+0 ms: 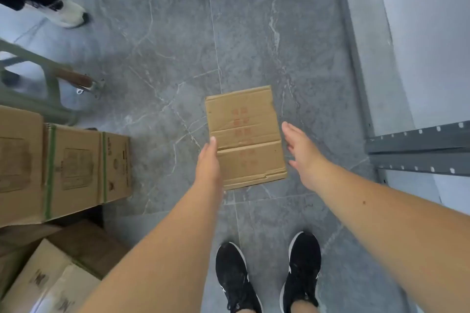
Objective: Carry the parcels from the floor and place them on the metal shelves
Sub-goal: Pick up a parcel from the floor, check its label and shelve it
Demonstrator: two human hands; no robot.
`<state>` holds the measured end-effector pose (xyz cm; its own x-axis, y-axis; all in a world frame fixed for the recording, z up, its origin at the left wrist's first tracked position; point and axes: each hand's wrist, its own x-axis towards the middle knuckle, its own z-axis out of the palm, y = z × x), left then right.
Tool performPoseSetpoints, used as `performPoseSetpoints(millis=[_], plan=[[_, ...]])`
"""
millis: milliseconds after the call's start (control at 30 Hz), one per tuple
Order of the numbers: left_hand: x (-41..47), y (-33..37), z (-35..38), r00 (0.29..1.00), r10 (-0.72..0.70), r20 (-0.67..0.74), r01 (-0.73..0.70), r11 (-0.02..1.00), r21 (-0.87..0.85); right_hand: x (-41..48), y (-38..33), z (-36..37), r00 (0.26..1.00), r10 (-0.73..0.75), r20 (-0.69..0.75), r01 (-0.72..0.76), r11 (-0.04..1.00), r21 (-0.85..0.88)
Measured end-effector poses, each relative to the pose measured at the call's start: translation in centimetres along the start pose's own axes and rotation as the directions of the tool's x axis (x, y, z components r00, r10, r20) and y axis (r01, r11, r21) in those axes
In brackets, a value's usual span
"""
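A flat brown cardboard parcel [245, 134] with red print lies on the grey marble floor in front of my feet. My left hand [208, 160] reaches down over its left edge, fingers straight and together, holding nothing. My right hand [298, 147] hovers just past the parcel's right edge, fingers apart and empty. Whether either hand touches the cardboard I cannot tell. The grey metal shelf [417, 150] shows at the right, its perforated beams level with my right forearm.
Stacked cardboard boxes [63, 170] with green strapping stand at the left, and more boxes [50, 279] lie at the lower left. A green frame [38, 79] stands behind them. Another person's leg and white shoe [66, 14] are at the upper left.
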<state>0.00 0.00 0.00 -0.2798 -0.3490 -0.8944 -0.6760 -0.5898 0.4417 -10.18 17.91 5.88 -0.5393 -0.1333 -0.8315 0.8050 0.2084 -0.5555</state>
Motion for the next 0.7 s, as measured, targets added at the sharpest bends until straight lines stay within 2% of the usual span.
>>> performPoseSetpoints(millis=[267,433,533,633,700], plan=[[0.3,1.7,0.8,1.0,-0.029,-0.005,0.029,0.996,0.089,4.9,2.1,-0.4,0.999,0.044,0.019,-0.044,0.998,-0.042],[1.7,0.8,0.7,0.996,-0.082,0.037,0.08,0.996,0.049,6.1,3.3,-0.6,0.999,0.043,0.026,-0.041,0.998,-0.04],[2.2,0.5,0.8,0.994,-0.096,0.051,0.094,0.995,0.039,6.5,3.8,-0.3,0.999,0.044,0.027,-0.044,0.999,0.022],[2.0,0.5,0.7,0.993,-0.089,0.082,0.088,0.996,0.021,11.7,7.7,-2.9,1.0,0.018,0.02,-0.019,0.997,0.07],[2.0,0.6,0.5,0.993,-0.09,0.08,0.09,0.996,0.011,9.7,6.4,-1.5,0.998,0.036,0.053,-0.039,0.997,0.062]])
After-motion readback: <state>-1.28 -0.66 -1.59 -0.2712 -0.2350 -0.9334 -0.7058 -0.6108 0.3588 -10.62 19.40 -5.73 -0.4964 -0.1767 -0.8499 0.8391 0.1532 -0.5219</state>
